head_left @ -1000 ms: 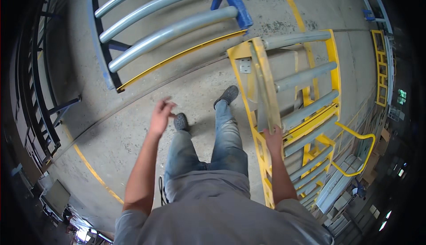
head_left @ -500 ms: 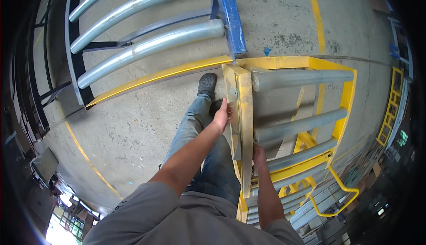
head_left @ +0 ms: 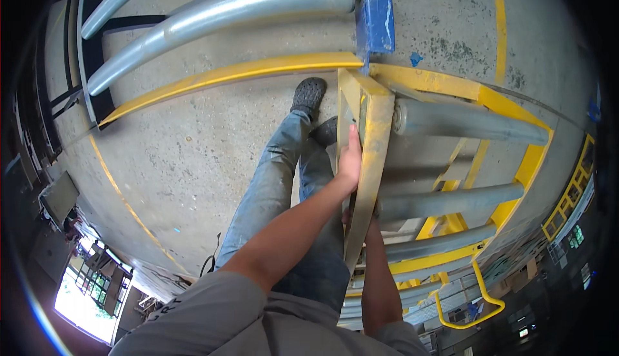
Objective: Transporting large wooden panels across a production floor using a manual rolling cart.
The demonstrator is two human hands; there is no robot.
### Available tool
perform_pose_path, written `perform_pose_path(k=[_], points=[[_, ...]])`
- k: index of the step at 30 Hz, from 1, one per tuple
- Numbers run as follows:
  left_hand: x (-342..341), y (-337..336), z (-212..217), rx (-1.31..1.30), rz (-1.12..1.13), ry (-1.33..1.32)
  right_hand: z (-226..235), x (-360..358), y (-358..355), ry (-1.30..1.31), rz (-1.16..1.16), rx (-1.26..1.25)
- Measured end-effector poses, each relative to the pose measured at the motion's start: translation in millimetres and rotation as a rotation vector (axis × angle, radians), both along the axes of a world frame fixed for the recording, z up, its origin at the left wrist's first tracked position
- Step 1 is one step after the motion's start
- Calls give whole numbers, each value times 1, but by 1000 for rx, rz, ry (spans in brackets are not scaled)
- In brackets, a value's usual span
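Observation:
My left hand (head_left: 350,162) lies against the inner face of a yellow side rail (head_left: 374,143), with one finger stretched along it toward a small dark hole. I see nothing held in that hand, though its other fingers are partly hidden. My right hand (head_left: 347,217) reaches under the same rail from the roller side. Its fingertips show at the rail's left edge, apparently wrapped round it, while the rail covers the palm. The rail belongs to a yellow roller conveyor frame with a grey metal roller (head_left: 464,120) close by on the right.
Ahead stands a blue conveyor frame (head_left: 376,14) with thick steel rollers (head_left: 225,17). A yellow crossbar (head_left: 225,84) runs low in front of my feet. A bent yellow tube handle (head_left: 487,295) sticks out at the lower right. Yellow lines (head_left: 129,207) mark the concrete floor.
My left hand has moved from beside the rail onto its inner face. My right hand has slid farther beneath the rail. The view has shifted, so the frames sit differently in it.

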State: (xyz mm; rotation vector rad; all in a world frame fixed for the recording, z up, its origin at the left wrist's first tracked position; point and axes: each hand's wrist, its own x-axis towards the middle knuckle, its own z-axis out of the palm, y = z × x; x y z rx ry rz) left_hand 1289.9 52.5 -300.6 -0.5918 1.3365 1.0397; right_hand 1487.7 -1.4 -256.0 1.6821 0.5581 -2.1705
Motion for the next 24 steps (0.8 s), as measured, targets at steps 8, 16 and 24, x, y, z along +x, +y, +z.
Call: perform_pose_path(k=[8,16,24], points=[[-18,-11,31,57,138,-10,7,-11,-15,-76,89,-37],[-10,-17,30,5,54,106,7,-12,-19,173,168,121],[9,-8,1,-98,-182,292,21,-23,6,147,110,20]])
